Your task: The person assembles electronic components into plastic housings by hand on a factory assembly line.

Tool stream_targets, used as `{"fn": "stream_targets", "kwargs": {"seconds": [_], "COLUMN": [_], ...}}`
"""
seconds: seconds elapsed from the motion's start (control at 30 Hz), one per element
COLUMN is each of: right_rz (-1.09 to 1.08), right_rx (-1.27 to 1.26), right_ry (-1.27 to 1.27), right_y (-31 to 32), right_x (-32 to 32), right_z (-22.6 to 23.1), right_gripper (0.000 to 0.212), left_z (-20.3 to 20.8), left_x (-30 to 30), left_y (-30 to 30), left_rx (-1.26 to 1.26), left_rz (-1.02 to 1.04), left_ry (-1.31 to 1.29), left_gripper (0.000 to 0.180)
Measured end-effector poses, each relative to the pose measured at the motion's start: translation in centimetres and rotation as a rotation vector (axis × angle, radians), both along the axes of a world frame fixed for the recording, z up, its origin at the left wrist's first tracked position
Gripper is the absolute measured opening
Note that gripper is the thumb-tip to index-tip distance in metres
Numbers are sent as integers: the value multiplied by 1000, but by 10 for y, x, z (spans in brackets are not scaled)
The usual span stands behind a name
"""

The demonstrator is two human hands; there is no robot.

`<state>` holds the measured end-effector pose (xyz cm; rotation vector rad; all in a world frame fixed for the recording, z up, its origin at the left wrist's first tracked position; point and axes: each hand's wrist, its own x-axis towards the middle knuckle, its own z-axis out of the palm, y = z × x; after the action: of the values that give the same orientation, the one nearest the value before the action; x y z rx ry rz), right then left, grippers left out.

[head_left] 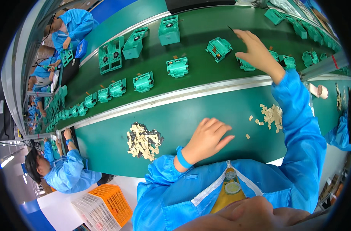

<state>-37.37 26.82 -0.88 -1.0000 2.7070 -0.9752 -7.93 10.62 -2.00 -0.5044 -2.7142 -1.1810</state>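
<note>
My right hand (256,52) reaches over the green conveyor belt, fingers stretched and thumb apart. It is nearest to a tilted green plastic housing (218,49) with coppery parts, a short gap away. Another green housing (246,64) lies partly hidden under the hand. A thin dark sliver (230,28) shows by the index fingertip; I cannot tell whether it touches. My left hand (209,139), with a blue wristband, hovers above the green worktable, loosely bent and empty. It lies between a heap of cream and black small pieces (143,141) and a pile of cream pieces (272,117).
A row of green housings (143,82) runs along the belt, with larger green casings (169,30) behind it. A pale metal rail (175,97) divides belt from table. A tape roll (322,91) sits at right. Co-workers (69,169) in blue are at left; an orange crate (113,202) stands below.
</note>
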Motion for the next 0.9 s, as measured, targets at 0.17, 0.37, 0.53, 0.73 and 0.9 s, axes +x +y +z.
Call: {"fn": "stream_targets", "kwargs": {"seconds": [0.17, 0.37, 0.53, 0.73, 0.9], "right_rz": [316, 356, 551, 539, 571], "right_rx": [268, 63, -221, -311, -257], "right_ry": [78, -120, -38, -63, -131], "right_y": [-54, -71, -60, -44, -37], "right_x": [-41, 6, 90, 126, 127], "right_z": [-43, -4, 25, 32, 32], "right_gripper": [111, 109, 105, 98, 109], "left_z": [-16, -17, -16, -6, -9], "left_x": [19, 15, 0, -10, -6], "left_y": [-4, -11, -3, -10, -10], "left_rx": [137, 232, 851, 1100, 1163], "left_rz": [44, 236, 618, 478, 456], "left_ry": [-114, -115, -133, -243, -244], "left_gripper": [19, 17, 68, 79, 80]}}
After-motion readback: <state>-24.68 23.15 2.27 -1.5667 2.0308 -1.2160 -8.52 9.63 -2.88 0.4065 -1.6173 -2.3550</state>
